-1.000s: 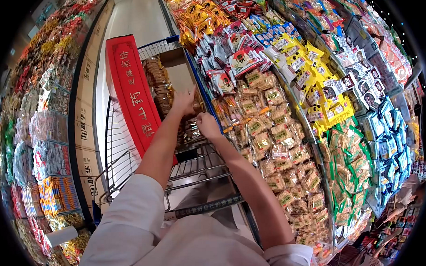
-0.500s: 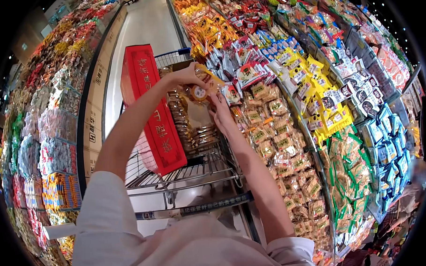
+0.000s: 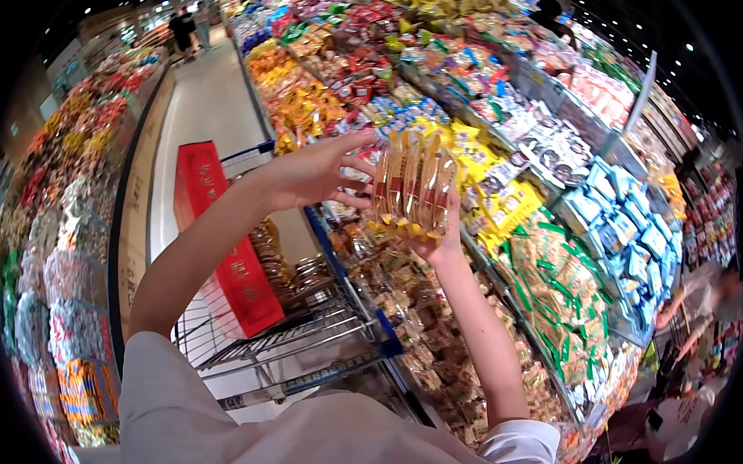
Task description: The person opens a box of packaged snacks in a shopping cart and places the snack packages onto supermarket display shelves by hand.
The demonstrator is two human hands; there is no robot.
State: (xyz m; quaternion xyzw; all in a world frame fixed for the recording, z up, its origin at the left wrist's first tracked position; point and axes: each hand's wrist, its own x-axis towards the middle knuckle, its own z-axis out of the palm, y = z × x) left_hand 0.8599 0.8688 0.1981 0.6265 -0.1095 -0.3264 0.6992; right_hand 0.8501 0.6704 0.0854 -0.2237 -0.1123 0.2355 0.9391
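My right hand (image 3: pixel 439 239) supports a stack of flat round snacks in clear wrappers with golden edges (image 3: pixel 415 185) from below and along its right side. The stack is held up in front of me, over the snack bins. At its left side is my left hand (image 3: pixel 329 174), with curved fingers spread apart. Its fingertips are close to the wrappers; whether they touch cannot be made out. Below my left forearm stands a shopping cart (image 3: pixel 310 336). In it are a long red box with gold lettering (image 3: pixel 240 273) and more wrapped round snacks (image 3: pixel 312 275).
Bins of small brown packets (image 3: pixel 424 336) lie along the cart's right. Yellow packets (image 3: pixel 501 207), green-edged packets (image 3: pixel 554 299) and blue packets (image 3: pixel 634 239) fill further bins. Another packed shelf (image 3: pixel 70 267) runs along the left. People (image 3: pixel 186 30) stand far down the aisle (image 3: pixel 207 99).
Both hands have come up out of the cart and moved right, with the stack of wrapped snacks now raised. The left fingers have spread. The view has turned slightly right and higher.
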